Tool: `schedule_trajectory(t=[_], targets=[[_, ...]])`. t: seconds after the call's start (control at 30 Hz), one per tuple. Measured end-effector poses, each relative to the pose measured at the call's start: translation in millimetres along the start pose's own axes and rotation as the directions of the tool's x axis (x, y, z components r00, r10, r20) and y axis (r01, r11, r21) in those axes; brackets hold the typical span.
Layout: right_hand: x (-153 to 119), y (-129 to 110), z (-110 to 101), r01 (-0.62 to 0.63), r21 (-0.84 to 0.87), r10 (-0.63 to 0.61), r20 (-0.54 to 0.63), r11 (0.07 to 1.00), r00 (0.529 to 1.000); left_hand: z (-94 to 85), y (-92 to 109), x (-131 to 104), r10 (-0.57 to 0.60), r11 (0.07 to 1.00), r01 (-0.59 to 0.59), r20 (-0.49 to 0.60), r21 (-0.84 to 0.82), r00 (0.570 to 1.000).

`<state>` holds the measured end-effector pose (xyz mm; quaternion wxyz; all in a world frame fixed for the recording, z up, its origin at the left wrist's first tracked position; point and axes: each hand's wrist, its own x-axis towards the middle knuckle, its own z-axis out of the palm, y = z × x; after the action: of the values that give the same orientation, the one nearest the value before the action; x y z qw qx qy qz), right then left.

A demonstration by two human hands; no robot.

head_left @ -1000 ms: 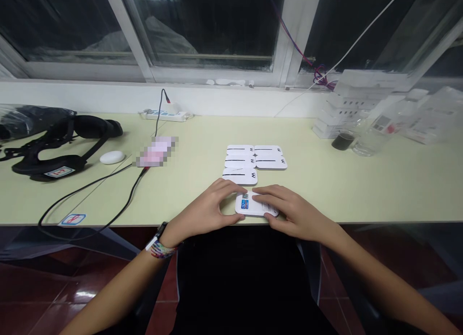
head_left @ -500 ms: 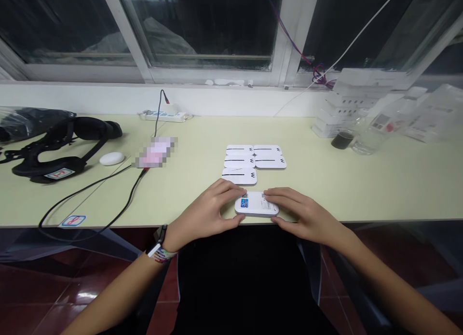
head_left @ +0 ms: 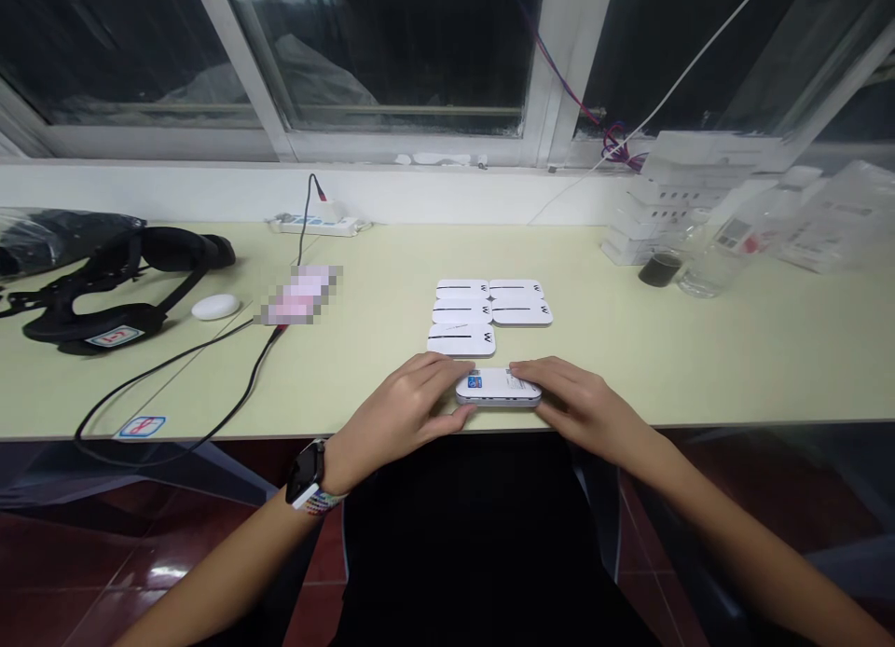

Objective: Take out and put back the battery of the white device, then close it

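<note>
Between my hands, at the table's front edge, is a flat white rounded device (head_left: 495, 384) with a blue sticker and small print on its upper face. A row of small dark openings shows along its near edge. My left hand (head_left: 409, 400) grips its left end, fingertips at the far corner and thumb at the near one. At the right end, my right hand (head_left: 582, 400) lays its fingers on the top; its thumb is partly hidden. Beyond my hands lie several white rounded devices (head_left: 461, 339) with a black line and a W-like mark, set out in two columns.
To the left are a black headset (head_left: 132, 288), a white oval object (head_left: 215, 307), a blurred-out pink item (head_left: 300, 295) and a looping black cable (head_left: 168, 351). A power strip (head_left: 318, 224) sits at the back. White boxes (head_left: 629, 246), a clear bottle (head_left: 706, 269) and a dark-filled container (head_left: 659, 269) stand at right.
The device has tipped so that its near edge now shows more, with its openings visible. My right thumb has shifted in under its right end, and my left wrist has turned slightly.
</note>
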<state>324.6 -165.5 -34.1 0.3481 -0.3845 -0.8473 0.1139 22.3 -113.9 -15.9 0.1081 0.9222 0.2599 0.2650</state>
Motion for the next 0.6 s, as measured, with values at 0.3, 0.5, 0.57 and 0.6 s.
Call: schedule_trajectory(t=[0.3, 0.5, 0.57, 0.6], targets=[[3.6, -1.5, -0.5, -0.02, 0.036, 0.021, -0.019, 0.999, 1.0, 1.8, -1.8, -1.5, 0.035, 0.999, -0.035, -0.039, 0.011, 0.999], [3.4, 0.4, -0.1, -0.04, 0.055, 0.042, -0.019, 0.998, 0.999, 0.0, -4.6, -1.7, 0.036, 0.999, -0.036, -0.016, 0.017, 0.999], [4.0, 0.4, -0.9, -0.046, 0.059, 0.048, -0.02, 0.997, 0.999, -0.9, -4.8, -0.8, 0.037, 0.999, -0.037, -0.013, 0.021, 0.999], [4.5, 0.3, -1.4, -0.047, 0.061, 0.048, -0.02, 0.997, 0.999, -1.2, -4.8, -0.3, 0.039, 0.999, -0.038, -0.013, 0.022, 0.999]])
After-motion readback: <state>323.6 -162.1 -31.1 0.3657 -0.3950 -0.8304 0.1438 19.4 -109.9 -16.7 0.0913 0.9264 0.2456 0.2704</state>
